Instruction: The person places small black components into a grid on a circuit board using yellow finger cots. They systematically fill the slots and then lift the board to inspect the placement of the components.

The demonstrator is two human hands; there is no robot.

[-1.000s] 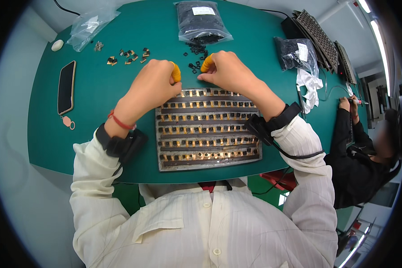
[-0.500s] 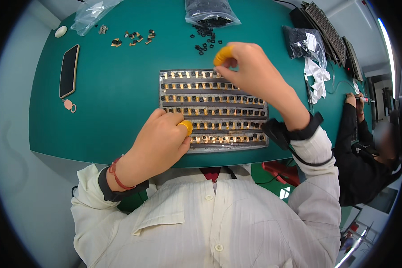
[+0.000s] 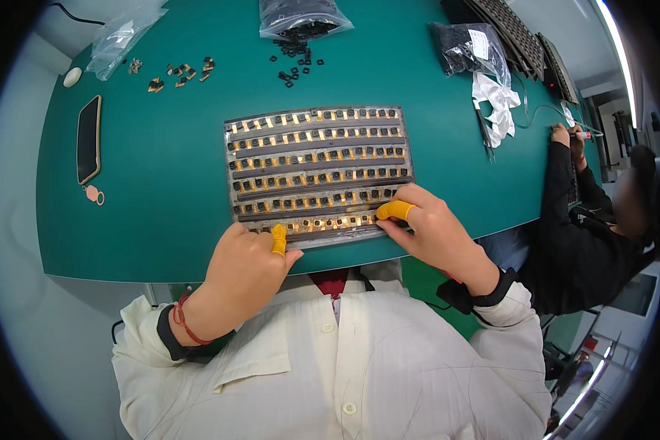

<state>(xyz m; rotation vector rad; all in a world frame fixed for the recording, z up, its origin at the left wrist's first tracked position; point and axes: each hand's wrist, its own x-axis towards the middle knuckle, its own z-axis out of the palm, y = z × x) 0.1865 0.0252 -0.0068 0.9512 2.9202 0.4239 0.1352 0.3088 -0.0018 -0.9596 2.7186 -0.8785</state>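
Note:
A flat metal tray (image 3: 319, 155) lies on the green table, with several rows of small black square parts on gold-coloured strips. My left hand (image 3: 250, 262) is closed at the tray's near left corner, its fingers curled over the nearest row and its thumb by the front edge. At the right end of that row, my right hand (image 3: 434, 233) bends its index finger and thumb together in a pinch. Each hand wears a yellow finger cot. The fingertips hide whatever is between them.
Loose black parts (image 3: 293, 73) lie beyond the tray below an open clear bag (image 3: 304, 28). Gold-and-black pieces (image 3: 185, 73) and a phone (image 3: 89, 139) are left. Tweezers (image 3: 484, 130), crumpled white paper (image 3: 496, 110) and a bag of black parts (image 3: 465, 50) lie right. A co-worker (image 3: 590, 242) sits at far right.
My right hand has come down from above the tray's far row to the near row's right end. My left hand has shifted nearer to the tray's front left corner. The whole view has turned slightly.

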